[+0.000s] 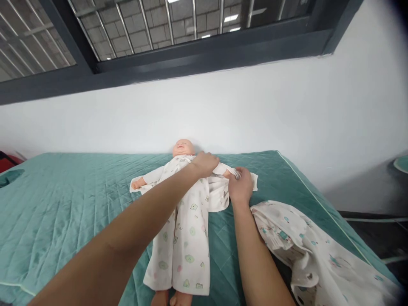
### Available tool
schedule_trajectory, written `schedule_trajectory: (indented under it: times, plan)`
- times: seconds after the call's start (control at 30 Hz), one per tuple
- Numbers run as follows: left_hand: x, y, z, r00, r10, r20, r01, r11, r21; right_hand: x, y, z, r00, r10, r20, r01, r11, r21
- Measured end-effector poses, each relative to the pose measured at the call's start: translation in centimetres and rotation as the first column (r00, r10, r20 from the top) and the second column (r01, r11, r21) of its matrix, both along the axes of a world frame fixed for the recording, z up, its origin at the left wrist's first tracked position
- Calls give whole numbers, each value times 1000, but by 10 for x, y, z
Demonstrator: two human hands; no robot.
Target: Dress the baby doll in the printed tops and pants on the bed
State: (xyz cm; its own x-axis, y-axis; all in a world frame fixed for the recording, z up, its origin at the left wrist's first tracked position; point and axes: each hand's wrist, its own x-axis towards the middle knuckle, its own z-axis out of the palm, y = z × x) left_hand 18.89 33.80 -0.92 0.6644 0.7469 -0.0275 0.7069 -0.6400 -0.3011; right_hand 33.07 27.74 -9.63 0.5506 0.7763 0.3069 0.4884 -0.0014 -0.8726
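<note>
A baby doll (184, 147) lies on its back, head toward the wall, in white printed trousers (191, 238) and a white top (178, 163). My left hand (205, 165) reaches across its chest, fingers curled over the upper arm and sleeve at the picture's right. At that arm's far end, my right hand (241, 187) is closed on the white sleeve (233, 172) beside the doll's small hand. Loose white cloth (218, 197) spreads under this arm. The doll's other hand (139, 183) rests on white cloth at the left. Its bare feet show at the bottom edge.
The green quilted bed cover (79, 204) lies beneath the doll. A crumpled white printed garment (299, 242) is beside my right forearm. Behind the bed stand a white wall (239, 106) and a dark-framed window (191, 55) with bars. Something red (7, 162) shows at far left.
</note>
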Motion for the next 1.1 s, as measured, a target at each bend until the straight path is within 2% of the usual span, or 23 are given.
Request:
schedule_trajectory:
  times: [0.17,0.3,0.4,0.63,0.77,0.87,0.97,1.03,1.1]
  plan:
    - [-17,-5,20,999,-26,-33,27,999,25,6,3,-6,984,-20,-177,23,1000,16]
    - [-25,-8,28,999,-33,-30,34,999,31,11,9,-9,951,-25,-309,39,998,41]
    - [-27,-11,26,998,-51,-21,52,998,25,16,15,-12,916,-1,-402,37,996,84]
    - [-23,-16,15,997,-67,23,68,997,-44,19,20,-16,794,143,-591,12,968,250]
    - [-16,-13,6,997,-44,66,50,995,-88,22,21,-16,761,148,-632,43,960,276]
    - [-10,-13,2,998,-12,68,21,991,-135,18,16,-8,771,84,-631,121,954,275]
    - [-14,-20,7,993,69,93,-49,979,-199,-2,2,8,897,22,-442,127,944,305]
    - [-27,-32,12,969,145,200,-98,969,-226,-22,-8,19,963,77,-258,7,951,309]
    - [-49,-46,14,893,219,392,-145,967,-208,-43,-17,24,953,245,-181,-197,949,246]
